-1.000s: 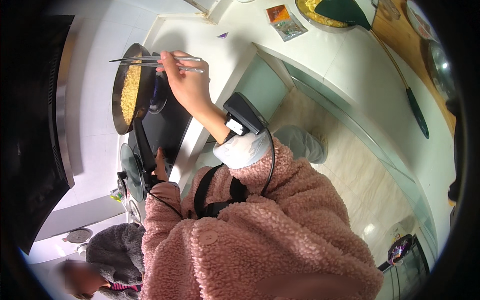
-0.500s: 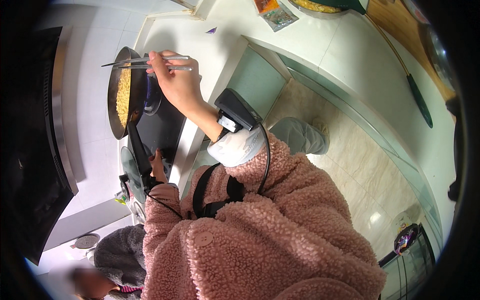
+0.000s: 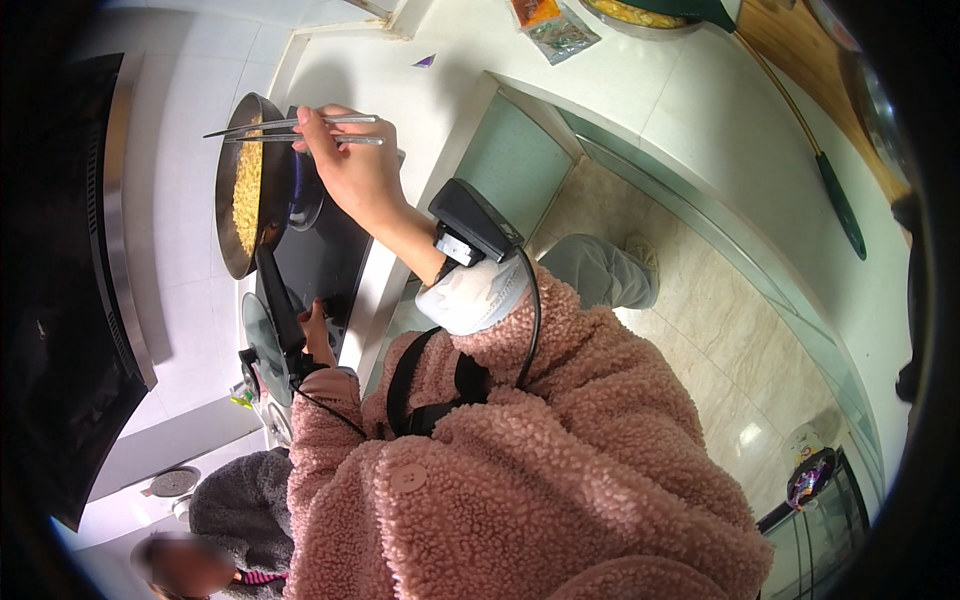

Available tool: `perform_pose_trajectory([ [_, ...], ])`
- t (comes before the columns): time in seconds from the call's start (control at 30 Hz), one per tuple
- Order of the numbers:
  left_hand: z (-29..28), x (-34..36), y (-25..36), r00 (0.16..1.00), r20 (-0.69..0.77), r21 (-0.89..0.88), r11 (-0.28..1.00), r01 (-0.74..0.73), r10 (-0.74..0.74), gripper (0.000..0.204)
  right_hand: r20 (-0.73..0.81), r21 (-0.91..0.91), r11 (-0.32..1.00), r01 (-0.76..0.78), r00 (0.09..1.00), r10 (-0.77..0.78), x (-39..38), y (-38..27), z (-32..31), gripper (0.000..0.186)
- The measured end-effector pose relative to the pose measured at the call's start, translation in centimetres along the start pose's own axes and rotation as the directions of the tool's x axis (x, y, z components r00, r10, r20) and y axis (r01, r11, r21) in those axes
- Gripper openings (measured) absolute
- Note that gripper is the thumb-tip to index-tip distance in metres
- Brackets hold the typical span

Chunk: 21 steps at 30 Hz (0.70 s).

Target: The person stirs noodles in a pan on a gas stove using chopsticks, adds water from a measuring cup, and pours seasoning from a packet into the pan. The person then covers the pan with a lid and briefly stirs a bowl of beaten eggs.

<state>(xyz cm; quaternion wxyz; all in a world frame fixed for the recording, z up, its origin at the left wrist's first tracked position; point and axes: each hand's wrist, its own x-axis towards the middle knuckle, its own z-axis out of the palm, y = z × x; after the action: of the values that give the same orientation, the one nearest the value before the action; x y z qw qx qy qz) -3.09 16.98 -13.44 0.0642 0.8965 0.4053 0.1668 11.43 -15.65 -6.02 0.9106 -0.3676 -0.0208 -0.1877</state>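
My right hand (image 3: 350,160) is closed around a pair of metal chopsticks (image 3: 340,125), whose thin dark ends reach left over a black frying pan (image 3: 236,252). Yellow, crumbly food resembling scrambled egg (image 3: 247,190) lies along the pan's inside. The pan looks tilted, and its black handle (image 3: 274,285) runs down toward my left hand (image 3: 318,335). That hand appears closed at the handle's end, though a black wrist device hides most of its fingers. Beneath and beside the pan is a black glass cooktop (image 3: 335,255) with a dark blue round piece (image 3: 305,190) on it.
A glass lid (image 3: 262,345) stands beside my left wrist. Along the left is a black range hood (image 3: 60,270). A person in dark grey fleece (image 3: 240,505) is at lower left. The white counter (image 3: 690,110) carries packets (image 3: 555,30), a bowl of yellow food (image 3: 640,12) and a green-handled utensil (image 3: 838,205).
My hands, the chopsticks and the pan stay almost in place. The head of the person at lower left has shifted slightly.
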Motion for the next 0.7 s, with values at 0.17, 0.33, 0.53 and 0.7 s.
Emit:
perform_pose_trajectory([
  [0.17, 0.5, 1.5, -1.5, 0.999, 0.032, 0.049, 0.999, -0.013, 0.011, 0.056, 0.001, 0.012, 1.0, 0.002, 1.0, -0.002, -0.1, 0.0, 0.1, 0.031],
  [0.33, -3.0, 2.9, -0.7, 0.991, 0.115, -0.531, 0.847, 0.006, 0.065, 0.046, -0.024, 0.014, 1.0, -0.007, 1.0, 0.007, 0.3, -0.6, -0.1, 0.03],
  [0.53, -10.8, -4.2, 9.4, 0.561, 0.714, -0.676, 0.202, 0.709, 0.419, 0.055, -0.005, -0.026, 0.997, -0.07, 0.998, 0.07, 1.2, -2.6, 1.5, 0.029],
  [0.7, -12.1, -8.3, 16.4, 0.482, 0.827, -0.454, -0.163, 0.876, 0.288, 0.018, 0.039, -0.109, 0.991, -0.076, 0.996, 0.081, 1.5, -3.7, 2.3, 0.029],
])
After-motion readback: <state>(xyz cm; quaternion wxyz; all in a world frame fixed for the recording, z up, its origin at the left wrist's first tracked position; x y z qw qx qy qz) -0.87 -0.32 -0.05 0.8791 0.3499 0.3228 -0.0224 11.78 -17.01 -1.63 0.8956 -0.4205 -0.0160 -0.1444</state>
